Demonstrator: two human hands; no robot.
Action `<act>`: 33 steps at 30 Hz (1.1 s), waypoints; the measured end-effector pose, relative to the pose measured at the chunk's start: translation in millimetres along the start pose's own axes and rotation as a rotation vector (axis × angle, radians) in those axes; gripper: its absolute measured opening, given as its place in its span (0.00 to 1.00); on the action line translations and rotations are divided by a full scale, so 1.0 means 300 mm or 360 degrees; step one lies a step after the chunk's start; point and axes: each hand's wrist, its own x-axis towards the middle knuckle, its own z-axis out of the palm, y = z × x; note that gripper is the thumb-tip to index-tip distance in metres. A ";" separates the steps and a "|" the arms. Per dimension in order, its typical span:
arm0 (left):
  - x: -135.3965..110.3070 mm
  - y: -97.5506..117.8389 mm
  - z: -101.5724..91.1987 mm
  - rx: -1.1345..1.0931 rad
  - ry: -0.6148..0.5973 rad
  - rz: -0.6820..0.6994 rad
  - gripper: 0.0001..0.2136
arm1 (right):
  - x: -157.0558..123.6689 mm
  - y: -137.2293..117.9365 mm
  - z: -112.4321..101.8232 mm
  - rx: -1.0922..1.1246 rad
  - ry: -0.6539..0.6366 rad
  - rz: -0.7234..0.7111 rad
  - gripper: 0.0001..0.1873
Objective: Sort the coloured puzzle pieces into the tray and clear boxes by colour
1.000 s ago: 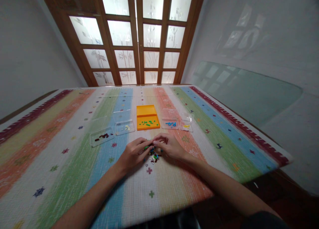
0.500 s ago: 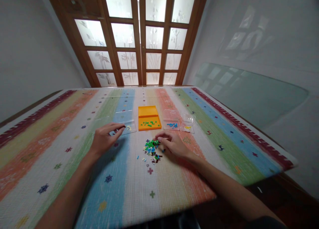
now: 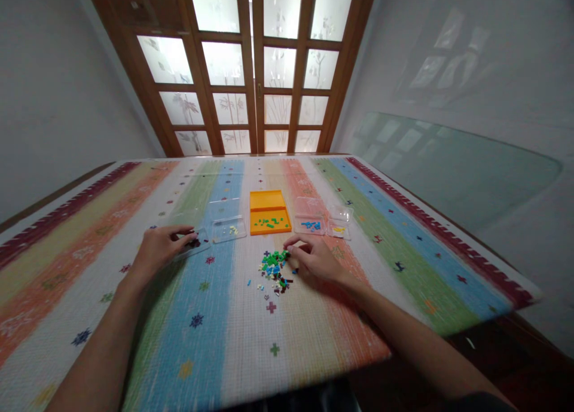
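Where the striped, multicoloured tablecloth [image 3: 251, 352] runs toward the viewer, a loose heap of tiny green, blue, cream and dark brown plastic bricks [image 3: 274, 267] lies mid-table, one small blue brick [image 3: 249, 282] just off its left side. Right hand [image 3: 314, 259] at heap's right edge, fingers curled, thumb near index; can't tell if it grips a brick. Left hand [image 3: 160, 249] well apart, fingertips at a clear plastic box [image 3: 197, 252] of dark brown bricks [image 3: 195, 243]; whether one is pinched, can't tell. Slightly farther, left to right: clear box [image 3: 219, 240] with cream bricks [image 3: 233, 229], open orange plastic case [image 3: 268, 200] with green bricks [image 3: 270, 225], clear boxes with blue bricks [image 3: 311, 225] and yellow bricks [image 3: 339, 229]. Far end: wood-framed glass doors [image 3: 255, 53].
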 end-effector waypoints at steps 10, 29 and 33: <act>-0.008 0.043 0.002 0.0102 0.0268 -0.0001 0.15 | 0.007 0.002 -0.016 -0.0016 0.0063 -0.0046 0.07; -0.135 0.313 0.247 -0.0233 -0.0723 0.0768 0.09 | 0.005 0.020 0.002 -0.0235 0.0101 -0.0118 0.06; -0.147 0.322 0.259 -0.0195 -0.0793 0.0742 0.10 | 0.003 0.021 0.003 -0.0239 0.0108 -0.0145 0.06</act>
